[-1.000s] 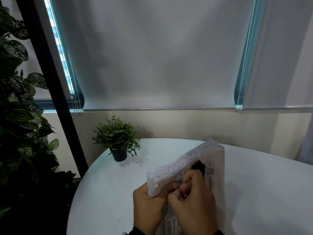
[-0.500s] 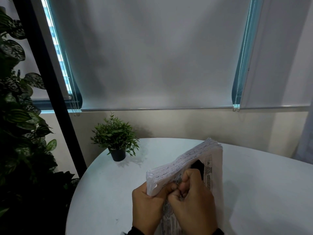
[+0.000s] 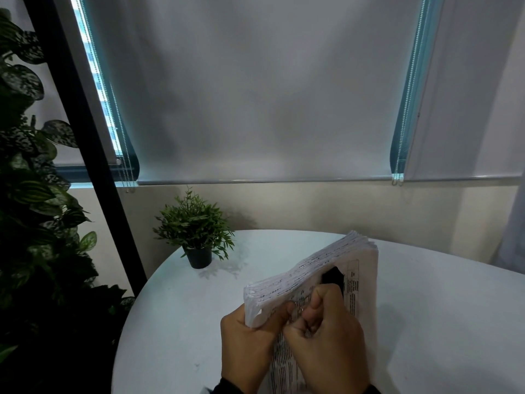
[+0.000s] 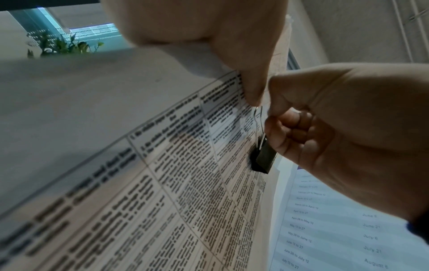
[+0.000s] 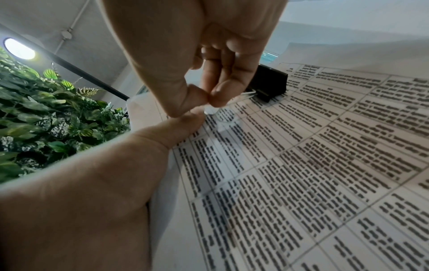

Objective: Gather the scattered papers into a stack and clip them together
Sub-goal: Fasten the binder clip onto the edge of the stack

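A thick stack of printed papers [image 3: 318,265] stands tilted on edge above the white round table [image 3: 440,322]. My left hand [image 3: 250,336] grips the stack's near left corner, thumb on the printed front sheet [image 4: 185,174]. A black binder clip [image 3: 333,275] sits on the stack's upper edge; it also shows in the left wrist view as the clip [image 4: 263,159] and in the right wrist view as the clip [image 5: 269,82]. My right hand [image 3: 321,331] pinches the clip's silver wire handle [image 4: 258,121] between thumb and forefinger, low against the front sheet.
A small potted plant [image 3: 196,231] stands at the table's far left. A leafy green wall [image 3: 31,223] and a black post [image 3: 85,143] rise on the left. Drawn blinds [image 3: 255,95] cover the window behind. Another printed sheet [image 4: 336,229] lies under my right hand.
Both hands and the stack stay almost where they were. The right fingers keep working the clip's wire handle against the front sheet.
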The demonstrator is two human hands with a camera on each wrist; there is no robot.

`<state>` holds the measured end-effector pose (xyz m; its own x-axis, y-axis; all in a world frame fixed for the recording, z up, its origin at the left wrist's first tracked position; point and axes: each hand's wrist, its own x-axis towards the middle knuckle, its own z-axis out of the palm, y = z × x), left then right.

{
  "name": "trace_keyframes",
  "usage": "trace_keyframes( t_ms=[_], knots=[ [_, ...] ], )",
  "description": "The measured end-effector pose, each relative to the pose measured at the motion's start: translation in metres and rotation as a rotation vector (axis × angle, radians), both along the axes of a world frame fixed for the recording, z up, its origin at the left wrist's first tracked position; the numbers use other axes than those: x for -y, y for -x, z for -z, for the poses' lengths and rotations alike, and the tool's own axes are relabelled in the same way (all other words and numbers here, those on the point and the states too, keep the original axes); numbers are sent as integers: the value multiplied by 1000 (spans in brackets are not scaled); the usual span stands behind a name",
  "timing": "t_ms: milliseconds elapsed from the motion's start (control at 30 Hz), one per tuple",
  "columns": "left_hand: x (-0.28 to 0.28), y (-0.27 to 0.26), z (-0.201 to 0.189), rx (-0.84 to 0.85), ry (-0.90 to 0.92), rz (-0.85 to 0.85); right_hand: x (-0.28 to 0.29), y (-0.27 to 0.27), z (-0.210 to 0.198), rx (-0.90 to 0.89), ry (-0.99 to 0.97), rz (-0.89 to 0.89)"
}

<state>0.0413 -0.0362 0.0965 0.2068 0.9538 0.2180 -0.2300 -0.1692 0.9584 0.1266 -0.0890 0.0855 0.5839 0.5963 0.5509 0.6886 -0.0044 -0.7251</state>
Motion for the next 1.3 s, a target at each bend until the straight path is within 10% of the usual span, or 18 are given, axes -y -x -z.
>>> trace_keyframes(
  t_ms=[233, 500, 767, 1000, 1300],
  knots=[
    [-11, 1, 6, 35, 74, -15, 41, -16, 1, -164, -21, -395],
    [-11, -1, 6, 58, 91, 10, 31, -10, -1, -1012, -371, -1085],
    [-7, -3, 2, 93, 96, 29, 20, -1, 2, -708, -90, -598],
    [-12, -1, 7, 54, 64, 13, 17, -39, 5, -739, -542, -49],
    [-14, -2, 5, 72, 30, -11, -2, -5, 17, -864, -580, -325]
  ],
)
